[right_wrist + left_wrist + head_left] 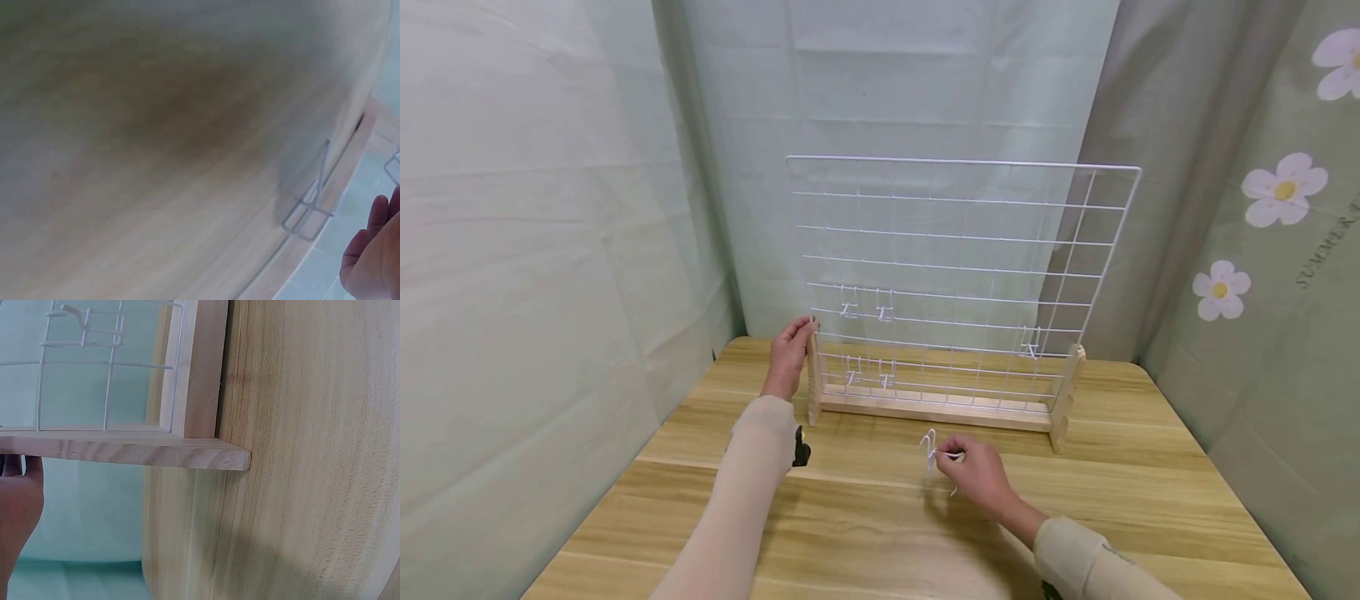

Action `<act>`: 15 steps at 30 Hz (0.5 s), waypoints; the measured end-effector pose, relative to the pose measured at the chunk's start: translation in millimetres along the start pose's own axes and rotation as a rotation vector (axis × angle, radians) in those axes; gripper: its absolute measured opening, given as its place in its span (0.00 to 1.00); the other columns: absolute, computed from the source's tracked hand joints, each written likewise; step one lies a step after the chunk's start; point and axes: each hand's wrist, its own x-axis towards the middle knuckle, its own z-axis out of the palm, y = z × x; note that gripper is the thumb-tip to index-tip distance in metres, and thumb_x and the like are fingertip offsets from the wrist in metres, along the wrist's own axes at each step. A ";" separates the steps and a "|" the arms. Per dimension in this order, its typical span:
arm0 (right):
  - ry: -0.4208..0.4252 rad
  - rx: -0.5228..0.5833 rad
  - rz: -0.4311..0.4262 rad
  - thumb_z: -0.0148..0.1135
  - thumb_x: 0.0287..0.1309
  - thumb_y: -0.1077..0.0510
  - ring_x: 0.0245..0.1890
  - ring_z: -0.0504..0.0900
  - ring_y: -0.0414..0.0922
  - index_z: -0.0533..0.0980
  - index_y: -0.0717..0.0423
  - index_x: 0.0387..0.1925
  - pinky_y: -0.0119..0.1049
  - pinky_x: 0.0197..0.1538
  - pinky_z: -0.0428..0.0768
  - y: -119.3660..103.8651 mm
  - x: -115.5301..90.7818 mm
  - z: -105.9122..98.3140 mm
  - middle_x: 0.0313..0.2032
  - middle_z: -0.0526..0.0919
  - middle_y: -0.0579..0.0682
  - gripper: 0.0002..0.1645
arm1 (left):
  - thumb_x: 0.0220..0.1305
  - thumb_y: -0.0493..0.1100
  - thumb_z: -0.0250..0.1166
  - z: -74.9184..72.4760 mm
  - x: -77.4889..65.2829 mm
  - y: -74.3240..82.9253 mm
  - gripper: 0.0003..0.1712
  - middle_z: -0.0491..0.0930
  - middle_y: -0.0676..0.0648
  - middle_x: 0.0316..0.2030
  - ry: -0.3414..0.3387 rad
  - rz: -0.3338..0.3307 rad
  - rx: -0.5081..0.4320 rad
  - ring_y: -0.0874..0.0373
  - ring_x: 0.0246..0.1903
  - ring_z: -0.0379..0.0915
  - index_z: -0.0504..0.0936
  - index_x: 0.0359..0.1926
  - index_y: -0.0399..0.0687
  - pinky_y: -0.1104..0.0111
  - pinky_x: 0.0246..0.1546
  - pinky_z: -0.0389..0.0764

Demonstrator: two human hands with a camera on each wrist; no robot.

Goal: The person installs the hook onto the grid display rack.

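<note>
A white wire grid panel stands upright in a wooden stand on the table. My left hand grips the upper end of the stand's left upright, at the panel's left edge. In front of the stand, my right hand pinches a white wire hook between thumb and fingers. Part of another hook shows near that hand in the right wrist view; whether it is held I cannot tell. Several similar hooks hang on the grid, most at the left and one hook at the right.
The wooden table spreads around the stand. Pale curtains enclose its left and back, and a flowered curtain hangs on the right. A dark device sits at my left wrist.
</note>
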 end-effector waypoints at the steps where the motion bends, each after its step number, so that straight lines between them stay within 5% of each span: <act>1: 0.015 -0.002 0.006 0.67 0.53 0.59 0.29 0.78 0.34 0.82 0.51 0.27 0.30 0.33 0.76 -0.9 1.4 -1.2 0.27 0.83 0.37 0.01 | 0.73 0.51 0.59 0.0 0.3 -0.1 0.26 0.70 0.47 0.66 -0.001 -0.001 -0.005 0.54 0.65 0.64 0.72 0.66 0.45 0.61 0.67 0.63; 15: 0.299 -0.046 0.035 0.68 0.50 0.59 0.26 0.81 0.35 0.82 0.49 0.24 0.32 0.31 0.76 -8.2 24.2 -11.5 0.24 0.85 0.39 0.03 | 0.73 0.50 0.58 -0.3 -0.6 1.2 0.27 0.69 0.46 0.67 -0.009 0.001 -0.005 0.53 0.66 0.63 0.71 0.67 0.44 0.61 0.67 0.63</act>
